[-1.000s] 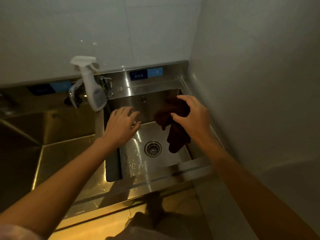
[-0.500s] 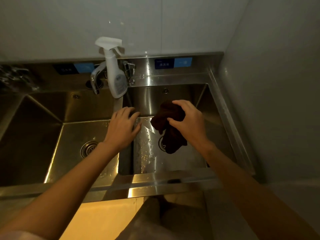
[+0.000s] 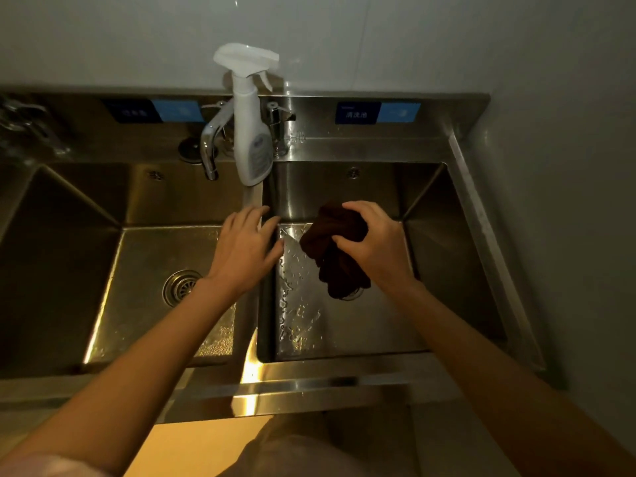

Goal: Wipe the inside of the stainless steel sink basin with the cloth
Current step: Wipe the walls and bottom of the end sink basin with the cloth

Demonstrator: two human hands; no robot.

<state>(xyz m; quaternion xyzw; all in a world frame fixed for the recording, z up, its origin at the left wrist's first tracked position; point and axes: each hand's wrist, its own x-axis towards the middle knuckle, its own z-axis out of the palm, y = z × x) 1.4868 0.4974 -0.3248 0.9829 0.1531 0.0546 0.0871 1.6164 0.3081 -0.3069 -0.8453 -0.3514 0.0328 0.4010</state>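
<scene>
The cloth [image 3: 339, 247] is kept gripped by the right hand [image 3: 373, 247] above the basin [image 3: 447, 270], little changed. The left hand [image 3: 246, 249], released, is laid on the divider at nine o'clock; room is left toward three o'clock.

Both bare forearms reach up from the lower corners of the frame toward its middle, the left hand [image 3: 245, 251] palm down with fingers straight and spread, the right hand [image 3: 373, 244] curled, fingers and thumb pinching together.

Steel double sink [image 3: 358, 383], spray bottle [image 3: 251, 132] on divider
</scene>
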